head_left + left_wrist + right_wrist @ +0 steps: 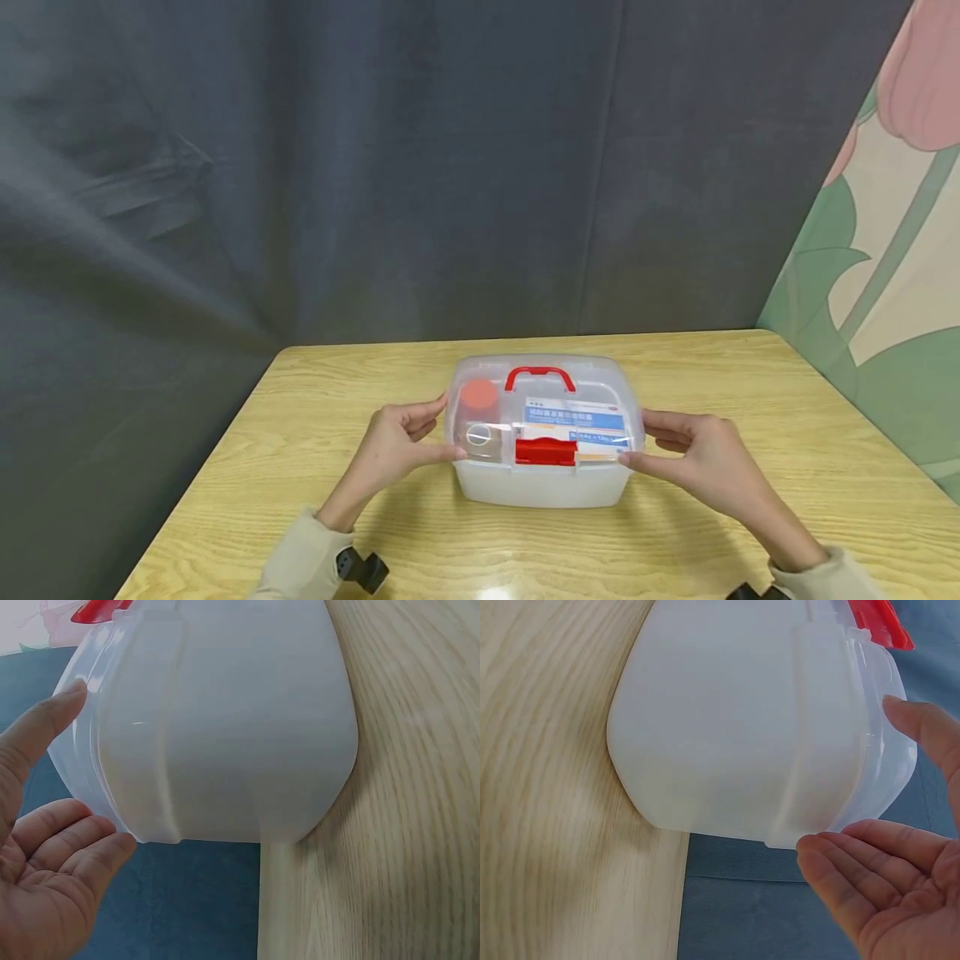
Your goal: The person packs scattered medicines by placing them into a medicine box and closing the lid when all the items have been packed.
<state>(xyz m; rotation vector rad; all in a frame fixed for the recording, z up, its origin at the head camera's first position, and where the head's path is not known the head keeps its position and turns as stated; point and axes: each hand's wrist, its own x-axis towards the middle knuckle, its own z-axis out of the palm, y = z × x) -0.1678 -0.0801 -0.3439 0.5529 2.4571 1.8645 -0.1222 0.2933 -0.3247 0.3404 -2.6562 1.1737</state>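
Observation:
A translucent white plastic medicine box (540,486) stands on the table, its clear lid (592,379) down over it. The lid has a red carry handle (540,369) on top and a red latch (546,452) in front. Through the lid show an orange-capped container (478,394) and blue-and-white cartons (576,419). My left hand (393,443) grips the lid's left end, thumb at the front corner and fingers along the side. On the opposite end, my right hand (701,457) holds the lid likewise. Both wrist views show fingertips at the lid's rim.
The box rests on a light wood-grain table (300,467). Behind it hangs a dark blue-grey curtain (465,167), which also covers the left side. A wall with painted flowers (900,275) borders the table's right edge.

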